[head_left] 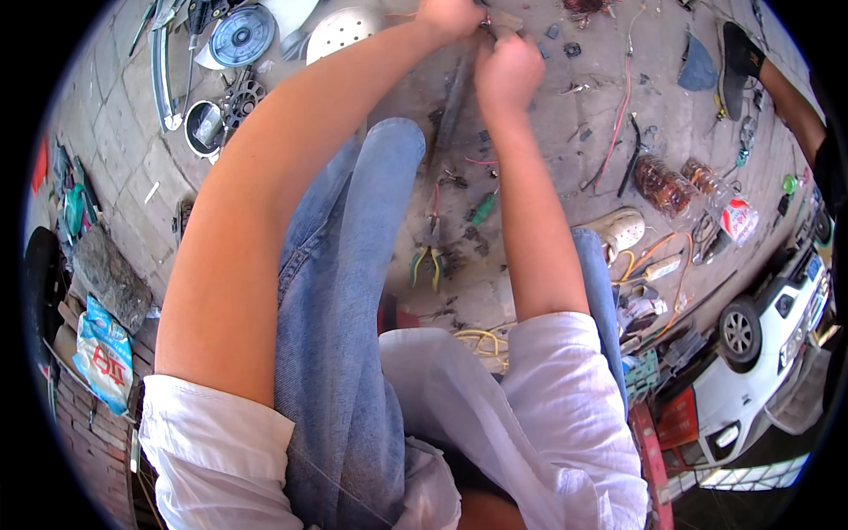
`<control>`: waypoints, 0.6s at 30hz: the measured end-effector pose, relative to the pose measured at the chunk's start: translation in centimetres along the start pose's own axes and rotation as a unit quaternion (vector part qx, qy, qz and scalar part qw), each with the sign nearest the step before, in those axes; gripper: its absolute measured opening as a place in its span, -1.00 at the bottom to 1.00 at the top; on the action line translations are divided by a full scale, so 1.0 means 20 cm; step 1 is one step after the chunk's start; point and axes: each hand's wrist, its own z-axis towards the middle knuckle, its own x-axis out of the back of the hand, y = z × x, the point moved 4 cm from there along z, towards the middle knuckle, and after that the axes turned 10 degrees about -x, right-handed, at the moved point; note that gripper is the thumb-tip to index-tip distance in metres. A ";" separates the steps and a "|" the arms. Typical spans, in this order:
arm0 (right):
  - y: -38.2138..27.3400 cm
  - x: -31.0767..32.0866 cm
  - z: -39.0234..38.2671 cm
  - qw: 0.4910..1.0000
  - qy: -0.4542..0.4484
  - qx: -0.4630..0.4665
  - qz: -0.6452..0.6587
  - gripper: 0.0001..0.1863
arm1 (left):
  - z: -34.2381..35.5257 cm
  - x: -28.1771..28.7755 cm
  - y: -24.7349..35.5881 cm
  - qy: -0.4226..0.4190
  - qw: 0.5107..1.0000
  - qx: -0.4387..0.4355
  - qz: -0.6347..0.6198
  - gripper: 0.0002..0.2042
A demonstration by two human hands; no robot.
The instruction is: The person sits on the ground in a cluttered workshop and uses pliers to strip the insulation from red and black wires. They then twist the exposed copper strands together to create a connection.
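At the top of the view my left hand (pixel 449 15) is closed, its fingertips partly cut off by the picture's edge. Right beside it my right hand (pixel 510 75) is curled into a grip, thumb side up. A small metal part shows between them, too small to name. A dark flat bar (pixel 454 102) stands or lies just below the hands; I cannot tell whether either one touches it. Between my knees, pliers with yellow-green handles (pixel 427 262) lie on the ground. Close to my right forearm is a tool with a green handle (pixel 483 209).
A round grey-blue disc (pixel 242 36) and a white-rimmed cup-shaped part (pixel 204 126) lie at upper left. My white clogs (pixel 344 32) are on the paving. Plastic bottles (pixel 664 186), wires and scraps spread rightward. Another person's shoe (pixel 735 72) and a white car (pixel 751 371) are farther right.
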 end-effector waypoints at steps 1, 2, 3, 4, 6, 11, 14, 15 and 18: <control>0.02 0.00 0.00 0.999 0.018 -0.001 0.029 -0.82 | 0.00 0.00 0.01 0.003 1.000 -0.003 -0.003 -0.83; 0.04 0.00 -0.01 0.999 0.024 -0.002 0.039 -0.81 | -0.01 0.00 0.01 0.005 1.000 -0.006 -0.005 -0.83; 0.04 0.01 -0.03 0.998 0.026 -0.004 0.050 -0.79 | -0.03 0.00 0.00 0.007 1.000 -0.006 -0.007 -0.83; 0.04 0.01 -0.05 0.998 0.028 -0.007 0.062 -0.77 | -0.04 -0.01 0.00 -0.010 1.000 -0.011 -0.005 -0.82; 0.01 0.02 -0.04 0.997 0.038 0.013 0.058 -0.76 | -0.06 -0.02 0.00 0.034 0.997 -0.061 0.020 -0.80; -0.01 0.02 -0.01 0.998 0.034 0.001 0.046 -0.77 | -0.09 -0.02 0.04 0.066 0.991 -0.103 0.054 -0.76; -0.02 0.01 0.00 0.999 0.030 0.000 0.028 -0.78 | -0.10 -0.01 0.05 0.067 0.991 -0.101 0.057 -0.76; -0.02 0.00 0.00 1.000 0.023 0.000 0.010 -0.77 | -0.10 0.00 0.06 0.066 0.992 -0.098 0.055 -0.77; -0.03 0.01 0.01 1.000 0.021 0.009 -0.006 -0.77 | -0.10 0.01 0.07 0.053 0.993 -0.089 0.051 -0.79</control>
